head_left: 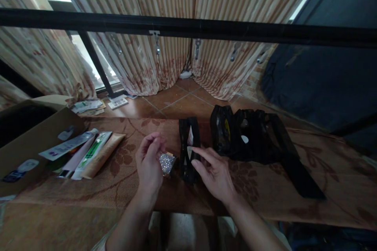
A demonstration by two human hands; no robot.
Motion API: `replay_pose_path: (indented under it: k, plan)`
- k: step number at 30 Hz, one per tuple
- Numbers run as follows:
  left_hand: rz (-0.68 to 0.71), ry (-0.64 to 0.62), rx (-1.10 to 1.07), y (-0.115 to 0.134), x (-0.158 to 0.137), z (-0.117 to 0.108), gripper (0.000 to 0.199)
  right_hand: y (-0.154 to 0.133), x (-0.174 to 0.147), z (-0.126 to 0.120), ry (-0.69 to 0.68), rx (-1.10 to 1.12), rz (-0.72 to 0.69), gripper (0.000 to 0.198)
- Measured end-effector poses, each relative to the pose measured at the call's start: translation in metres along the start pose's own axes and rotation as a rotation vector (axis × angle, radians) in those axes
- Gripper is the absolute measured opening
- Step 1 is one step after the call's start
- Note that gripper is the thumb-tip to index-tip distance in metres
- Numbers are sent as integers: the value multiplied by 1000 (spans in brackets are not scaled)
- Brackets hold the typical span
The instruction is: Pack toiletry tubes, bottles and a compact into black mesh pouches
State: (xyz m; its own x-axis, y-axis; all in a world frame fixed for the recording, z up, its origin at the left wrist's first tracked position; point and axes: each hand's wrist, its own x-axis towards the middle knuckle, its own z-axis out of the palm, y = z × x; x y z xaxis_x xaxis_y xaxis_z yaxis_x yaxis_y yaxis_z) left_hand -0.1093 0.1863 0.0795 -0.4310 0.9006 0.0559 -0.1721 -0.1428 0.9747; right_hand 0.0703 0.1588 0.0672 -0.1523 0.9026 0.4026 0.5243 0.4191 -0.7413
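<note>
My left hand (149, 160) is raised over the cloth with its fingers curled and thumb drawn in. Whatever they may hold is too small or blurred to make out. Just right of it and below the fingers is a glittery silver item (167, 163), partly hidden by the hand. A small black pouch (185, 172) stands lengthwise in front of me with its top open, showing pale items inside. My right hand (214, 170) grips the pouch's right side, the index fingertip reaching over its opening and the thumb lower on the edge.
Right of my hand lies a larger black mesh bag (250, 141) with a strap. At left, several tubes and packets (91, 157) lie beside a cardboard box (38, 141). A dark metal bar (188, 27) with hanging clips crosses ahead, before striped curtains (165, 0).
</note>
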Motion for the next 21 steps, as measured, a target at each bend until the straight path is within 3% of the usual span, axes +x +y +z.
replay_pose_path:
  k: [2, 5, 8, 10, 13, 18, 21]
  plan:
    - [52, -63, 360, -7, 7, -10, 29, 2, 2, -1, -61, -46, 29, 23]
    - [93, -273, 1027, -20, 8, -20, 47, 8, 3, -3, -79, -94, 107, 32]
    - [-15, -478, 1373, -28, 1, -23, 64, 13, 1, -4, -56, -63, 166, 29]
    - [-72, -577, 1445, -30, -2, -22, 70, 14, -1, -4, -37, -42, 164, 22]
    - [-83, -610, 1482, -30, -2, -19, 75, 14, -3, -3, 22, -36, 110, 11]
    - [-83, -526, 1374, -28, 6, -21, 76, 18, -5, -4, 81, -62, 88, 13]
    - [-147, -416, 1072, -22, 17, -29, 68, 19, -5, -4, 54, -61, 55, 14]
